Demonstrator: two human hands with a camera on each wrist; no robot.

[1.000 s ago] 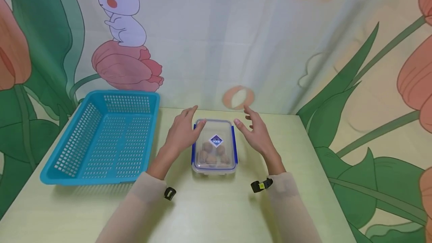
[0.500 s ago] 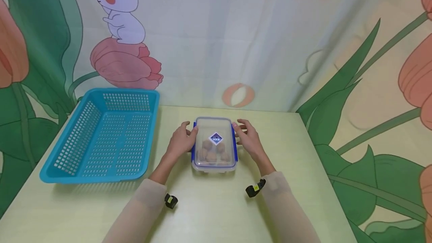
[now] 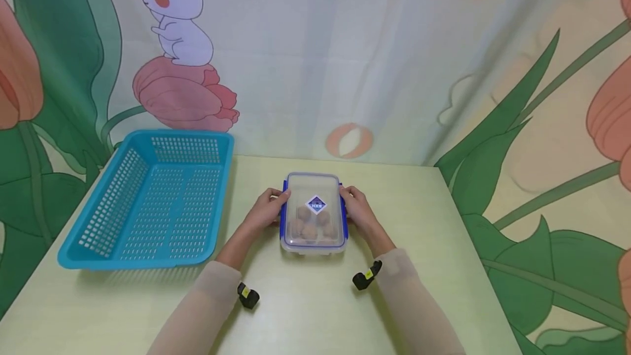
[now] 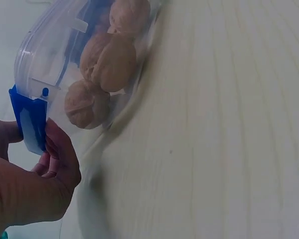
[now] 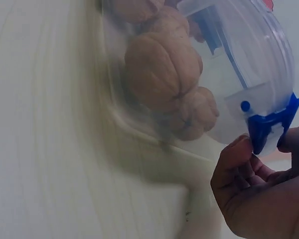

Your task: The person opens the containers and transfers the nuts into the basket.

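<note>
A clear plastic food container (image 3: pixel 309 184) with a blue-rimmed lid stands on the table, a diamond-shaped label on top. Several walnuts (image 4: pixel 109 62) show through its wall, gathered at the near end in the head view. At its left side, my left hand (image 3: pixel 264 210) pinches the blue side latch (image 4: pixel 30 119) between thumb and curled fingers. Opposite, my right hand (image 3: pixel 360 210) has its thumb and bent fingers on the other blue latch (image 5: pixel 271 124), which hangs angled out from the wall. The lid sits on the container.
To the left stands a blue perforated plastic basket (image 3: pixel 224 201). A pale wood-grain table (image 3: pixel 305 305) lies under everything, with a printed curtain (image 3: pixel 296 70) along its back edge. Each wrist carries a small black camera.
Both hands have come down and inward from above the container's sides to its side latches, fingers now bent around them. The container and basket stay in place.
</note>
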